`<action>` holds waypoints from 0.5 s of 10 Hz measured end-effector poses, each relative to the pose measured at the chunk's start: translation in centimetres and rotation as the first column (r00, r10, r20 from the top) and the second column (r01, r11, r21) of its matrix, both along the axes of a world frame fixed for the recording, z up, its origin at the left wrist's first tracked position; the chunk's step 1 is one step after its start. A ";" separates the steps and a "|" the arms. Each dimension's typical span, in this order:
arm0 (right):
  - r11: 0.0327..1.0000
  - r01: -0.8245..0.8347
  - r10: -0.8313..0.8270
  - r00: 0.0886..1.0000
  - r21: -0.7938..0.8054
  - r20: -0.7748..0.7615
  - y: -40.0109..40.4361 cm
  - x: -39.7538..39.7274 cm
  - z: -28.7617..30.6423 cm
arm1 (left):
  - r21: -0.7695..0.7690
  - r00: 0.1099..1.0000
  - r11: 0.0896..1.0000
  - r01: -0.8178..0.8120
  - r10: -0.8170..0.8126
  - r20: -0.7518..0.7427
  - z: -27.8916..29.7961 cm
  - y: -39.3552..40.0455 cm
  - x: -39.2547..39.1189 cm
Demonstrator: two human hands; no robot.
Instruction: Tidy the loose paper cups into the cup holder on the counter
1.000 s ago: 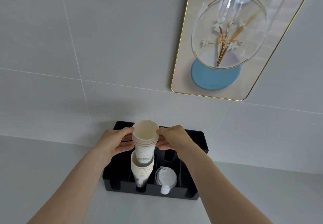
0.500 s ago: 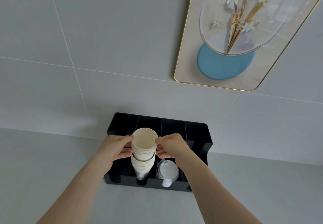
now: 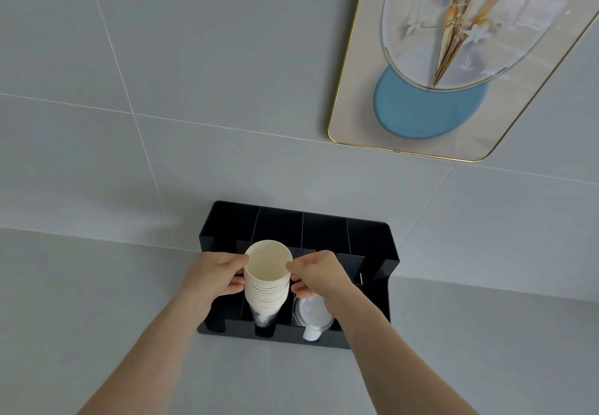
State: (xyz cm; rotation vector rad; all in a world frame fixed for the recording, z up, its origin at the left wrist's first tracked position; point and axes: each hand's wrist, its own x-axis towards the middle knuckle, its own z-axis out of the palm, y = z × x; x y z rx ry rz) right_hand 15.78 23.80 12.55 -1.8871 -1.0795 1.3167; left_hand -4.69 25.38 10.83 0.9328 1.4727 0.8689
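A black cup holder (image 3: pixel 369 236) with several upright slots stands on the grey counter against the tiled wall. A stack of cream paper cups (image 3: pixel 267 288) sits in its second slot from the left, nested into one column with several rims showing. My left hand (image 3: pixel 214 277) grips the stack's top from the left. My right hand (image 3: pixel 316 273) pinches it from the right. Clear plastic lids (image 3: pixel 312 316) lie in the slot to the right of the cups, partly behind my right wrist.
The grey counter (image 3: pixel 81 301) spreads to both sides of the holder. A gold-framed picture (image 3: pixel 418 110) with a blue disc hangs on the wall above and to the right. The holder's leftmost and rightmost slots look dark; their contents cannot be made out.
The upper batch of cups has been pushed down into the lower stack, so the two now form one column. Both hands went down with it.
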 end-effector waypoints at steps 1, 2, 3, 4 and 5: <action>1.000 0.000 0.000 1.000 0.002 0.001 -0.2 0.1 0.0 | -0.006 1.000 1.000 -0.001 0.001 -0.004 0.1 -0.1 0.1; 1.000 -0.009 0.009 1.000 0.006 0.025 -0.3 0.1 -0.3 | -0.002 1.000 1.000 0.007 -0.007 -0.017 -0.3 -0.1 0.1; 0.996 -0.071 0.065 0.990 0.045 0.123 -0.6 0.0 -0.5 | 0.004 0.998 1.000 0.016 -0.016 -0.057 -0.3 -0.2 0.0; 0.979 -0.171 0.142 0.963 0.112 0.230 -1.3 0.3 -0.5 | 0.025 0.994 0.999 0.036 -0.033 -0.105 -0.2 -0.5 0.1; 0.961 -0.231 0.163 0.917 0.152 0.365 -2.5 1.3 -0.3 | 0.077 0.942 0.995 0.071 -0.041 -0.333 1.2 -1.6 0.5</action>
